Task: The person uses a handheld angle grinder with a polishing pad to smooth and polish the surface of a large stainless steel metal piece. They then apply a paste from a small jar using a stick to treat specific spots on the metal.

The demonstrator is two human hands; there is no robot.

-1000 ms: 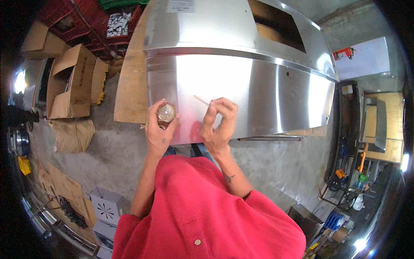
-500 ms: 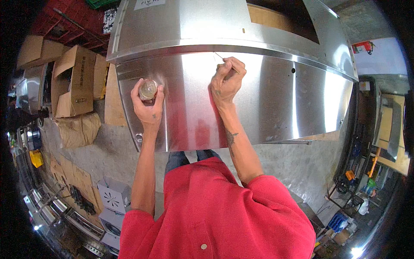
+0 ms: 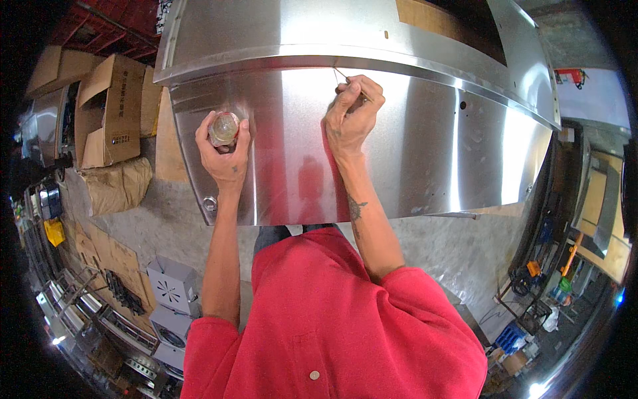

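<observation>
A small round clear jar [image 3: 224, 126] is gripped between the thumb and fingers of my left hand [image 3: 224, 159]. The jar looks pale and yellowish from above; what is in it cannot be made out. It is held over the left part of a shiny sheet-metal panel [image 3: 412, 153]. My right hand [image 3: 352, 123] pinches a thin stick [image 3: 339, 71], its fingers closed. The stick's tip points up and left to the seam under the raised metal ledge [image 3: 372, 56]; whether it touches there is too fine to tell.
Beyond the ledge, the metal body has a rectangular opening [image 3: 458, 26]. Open cardboard boxes [image 3: 119, 110] stand at the left, with a brown paper bundle [image 3: 118, 186] below them. Grey metal boxes [image 3: 173, 286] sit on the floor at lower left. Shelving and clutter line the right.
The whole view has shifted slightly, so the metalwork sits higher in the picture. Both hands keep their holds, and the stick's tip stays near the ledge seam.
</observation>
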